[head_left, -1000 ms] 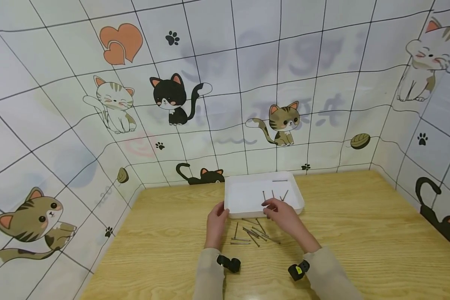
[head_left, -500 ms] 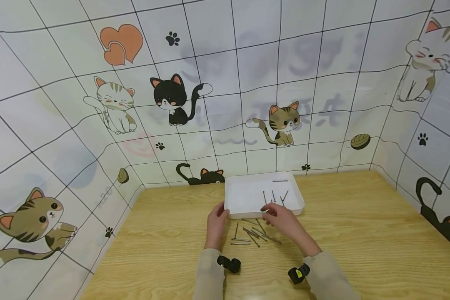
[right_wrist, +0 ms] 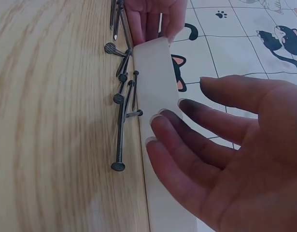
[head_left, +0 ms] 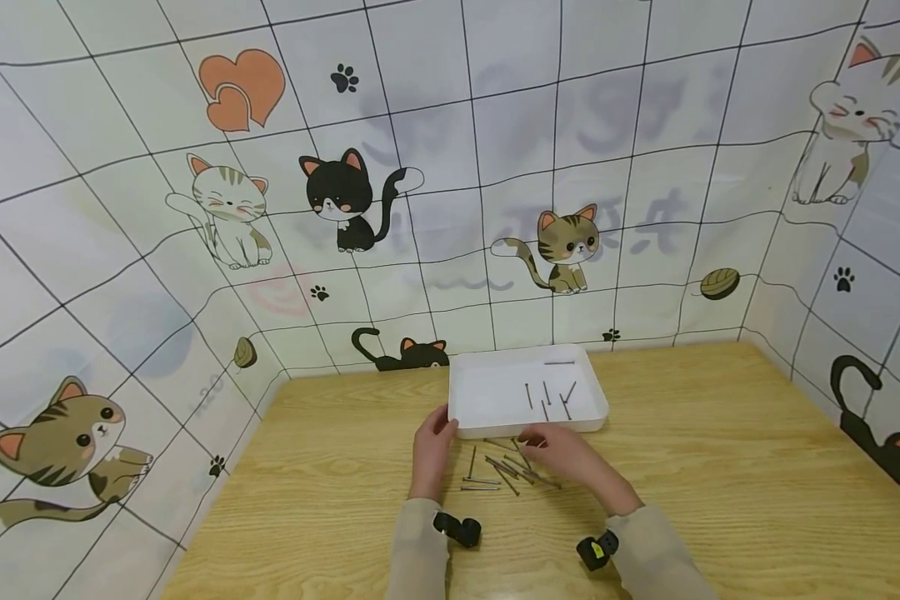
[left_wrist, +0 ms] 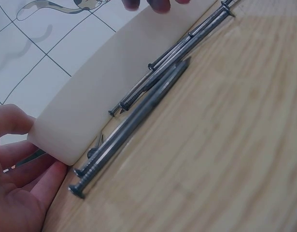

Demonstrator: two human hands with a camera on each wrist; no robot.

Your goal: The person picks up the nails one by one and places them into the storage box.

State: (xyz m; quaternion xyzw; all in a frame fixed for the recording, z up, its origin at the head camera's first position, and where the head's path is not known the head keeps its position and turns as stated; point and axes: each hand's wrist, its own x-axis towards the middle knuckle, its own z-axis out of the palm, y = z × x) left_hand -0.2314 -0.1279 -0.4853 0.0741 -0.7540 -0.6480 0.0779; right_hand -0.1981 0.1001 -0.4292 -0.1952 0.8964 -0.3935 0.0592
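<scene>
while the left hand (head_left: pixel 432 446) grips the near left corner of the white tray (head_left: pixel 495 392), fingers curled against its wall, the right hand (head_left: pixel 570 457) hangs with its fingers loosely bent and spread, nothing visible between them. the loose nails (head_left: pixel 502 467) lie on the wooden table (head_left: pixel 330 483), between the two hands and on the person's side of the tray. several cross or overlap one another in a small heap, their flat heads turned different ways, and the farthest ones lie right by the tray's near wall. the left hand is just beside the heap, with its fingers on the tray and apart from the nails. the right hand's fingertips are over the heap's far right part, close to the tray's near wall; whether they touch that wall or a nail, i cannot tell. six scattered nails (head_left: pixel 547 393) lie inside the tray, most of them in its right half, beyond the right hand, with one set apart near the far edge. both forearms wear beige sleeves (head_left: pixel 422 550), and black wrist cameras (head_left: pixel 457 529) sit on the inner sides of the wrists.
</scene>
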